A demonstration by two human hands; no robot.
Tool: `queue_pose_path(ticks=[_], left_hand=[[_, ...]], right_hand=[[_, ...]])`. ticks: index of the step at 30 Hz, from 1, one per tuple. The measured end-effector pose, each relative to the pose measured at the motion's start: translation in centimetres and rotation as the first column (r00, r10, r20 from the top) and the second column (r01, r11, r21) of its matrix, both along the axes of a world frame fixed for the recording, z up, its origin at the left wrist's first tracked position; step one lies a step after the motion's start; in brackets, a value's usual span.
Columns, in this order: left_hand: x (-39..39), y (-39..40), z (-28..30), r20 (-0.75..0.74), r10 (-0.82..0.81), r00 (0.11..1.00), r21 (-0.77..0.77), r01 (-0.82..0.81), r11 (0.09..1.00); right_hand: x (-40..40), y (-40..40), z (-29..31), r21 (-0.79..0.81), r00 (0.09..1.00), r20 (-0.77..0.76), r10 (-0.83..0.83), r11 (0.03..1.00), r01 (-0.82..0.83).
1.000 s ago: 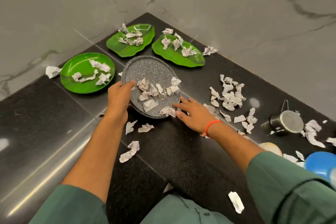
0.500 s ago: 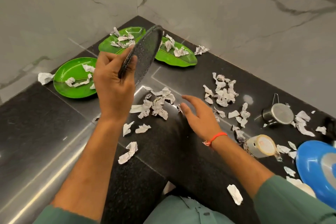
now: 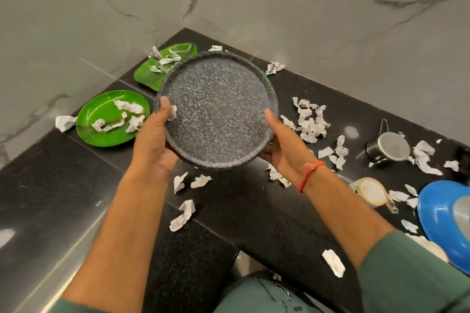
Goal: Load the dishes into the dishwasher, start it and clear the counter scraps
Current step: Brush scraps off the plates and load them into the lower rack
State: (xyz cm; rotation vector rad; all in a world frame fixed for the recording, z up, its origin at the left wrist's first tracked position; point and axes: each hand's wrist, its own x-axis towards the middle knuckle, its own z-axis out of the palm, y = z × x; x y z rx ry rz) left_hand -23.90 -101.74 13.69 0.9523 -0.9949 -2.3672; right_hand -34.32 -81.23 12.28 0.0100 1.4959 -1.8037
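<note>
I hold a round grey speckled plate [image 3: 218, 112] above the black counter [image 3: 254, 201], its face bare and tipped toward me. My left hand [image 3: 155, 140] grips its left rim with the thumb on top. My right hand [image 3: 282, 145] grips the right rim, fingers under the plate. A round green plate [image 3: 89, 129] with paper scraps lies at the left. A leaf-shaped green plate [image 3: 147, 76] with scraps lies behind it, partly hidden by the grey plate. Crumpled paper scraps [image 3: 310, 122] are strewn over the counter.
At the right stand a small steel cup with a handle [image 3: 389, 147], a pale cup on its side [image 3: 371, 190] and a blue bowl [image 3: 440, 216] at the frame edge. Marble walls meet in the corner behind. A steel strip [image 3: 50, 231] runs along the counter's left part.
The grey plate, flat on the counter with scraps a second ago, was tipped on edge by my left hand, the scraps fell off, and now both hands hold it up.
</note>
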Motion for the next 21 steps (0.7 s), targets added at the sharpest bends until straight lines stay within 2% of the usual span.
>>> queue_pose_path(ticks=[2,4,6,8,10,13,18,21], left_hand=[[-0.4,1.0,-0.2,0.015,-0.058,0.998,0.023,0.058,0.998],[-0.7,1.6,-0.7,0.065,-0.071,0.995,0.004,0.071,0.997],[-0.9,2.3,-1.4,0.134,-0.052,0.99,-0.104,0.067,0.992],[-0.6,2.8,-2.1,0.226,-0.023,0.974,-0.191,0.068,0.979],[-0.2,3.4,-2.1,0.287,0.032,0.957,-0.245,0.041,0.969],[0.2,4.2,-2.0,0.318,0.062,0.946,-0.312,0.043,0.949],[-0.1,6.9,-0.3,0.326,0.046,0.944,-0.416,0.1,0.904],[-0.4,8.9,1.1,0.321,0.041,0.946,-0.452,0.115,0.885]], right_hand=[[0.1,0.2,0.8,-0.09,0.997,0.073,-0.027,0.995,0.034],[0.0,0.6,1.1,-0.131,0.995,0.064,-0.08,0.987,0.088],[-0.2,1.1,1.2,-0.135,0.988,-0.025,-0.151,0.98,0.146],[-0.4,1.6,1.4,-0.07,0.96,-0.21,-0.187,0.982,0.176],[-0.8,2.1,1.9,0.021,0.896,-0.413,-0.162,0.982,0.187],[-1.0,3.0,2.3,0.137,0.747,-0.66,-0.082,0.964,0.227],[-0.6,5.2,3.0,0.045,0.55,-0.829,-0.103,0.967,0.249],[-0.4,7.1,3.5,0.029,0.515,-0.852,-0.093,0.974,0.223]])
